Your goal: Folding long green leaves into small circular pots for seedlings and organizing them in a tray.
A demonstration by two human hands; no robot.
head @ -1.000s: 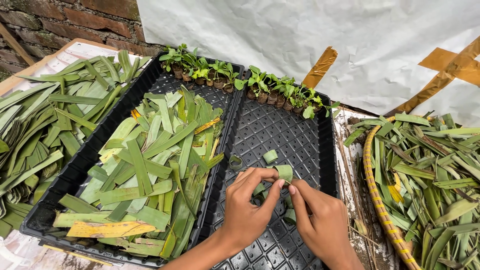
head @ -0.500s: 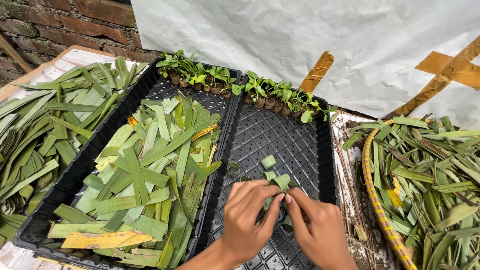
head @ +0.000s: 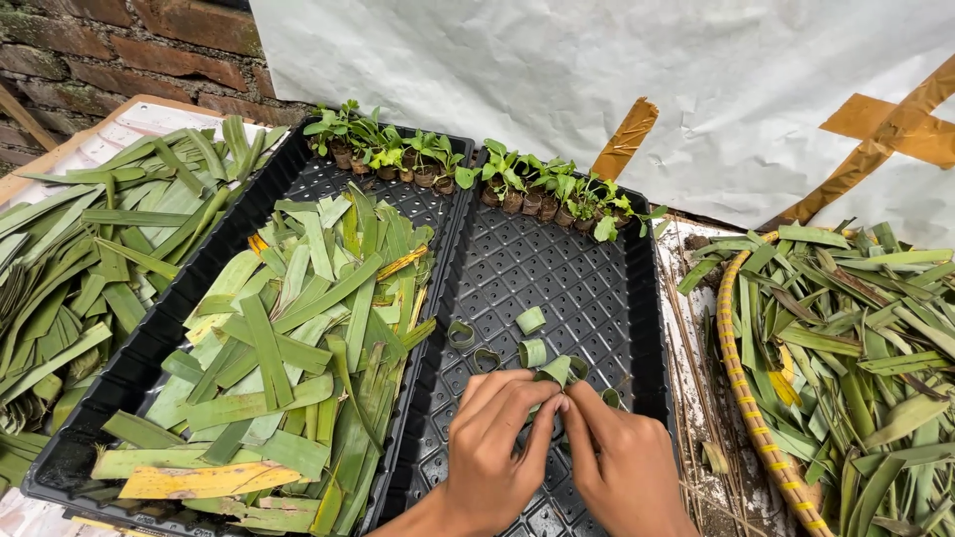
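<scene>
Hands (head: 557, 447) lower, green leaf strip (head: 555, 371) curled.

A flat board (head: 99, 139) with a pale top and a wooden edge shows in the upper left of the picture. A big pile of long green leaf strips (head: 80, 268) lies right on it at the left. Two black plastic trays sit side by side in the middle: the left tray (head: 149, 348) and the right tray (head: 647, 328). On the right, a round woven basket (head: 741, 388) rests on a dirty white bit of the surface (head: 686, 328).
</scene>
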